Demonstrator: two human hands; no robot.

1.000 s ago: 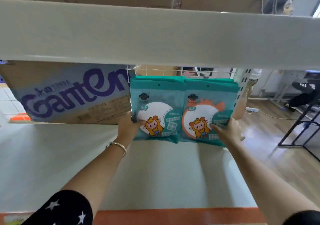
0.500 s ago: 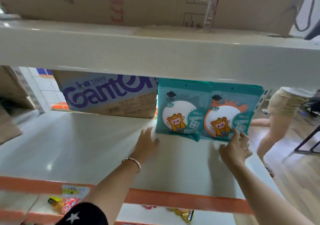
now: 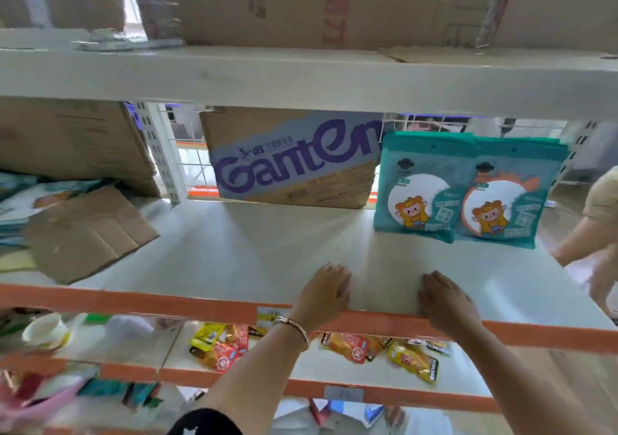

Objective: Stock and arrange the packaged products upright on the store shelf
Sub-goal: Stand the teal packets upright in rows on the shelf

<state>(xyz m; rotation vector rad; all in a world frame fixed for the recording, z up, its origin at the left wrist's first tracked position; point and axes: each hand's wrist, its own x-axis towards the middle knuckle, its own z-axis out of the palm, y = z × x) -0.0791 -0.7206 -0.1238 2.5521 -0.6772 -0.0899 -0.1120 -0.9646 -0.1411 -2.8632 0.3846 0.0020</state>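
Resting at the orange-edged front of the white shelf board [image 3: 234,254], the left hand [image 3: 322,292] and, near it, the right hand [image 3: 446,301] lie loose-fingered and hold nothing. The two teal plastic cartoon-printed packs [image 3: 468,190] stand upright and touching at the back, farther in and rightward from both hands, nearer the right.

Bright daylight from behind the shelving; edges motion-blurred and bowed
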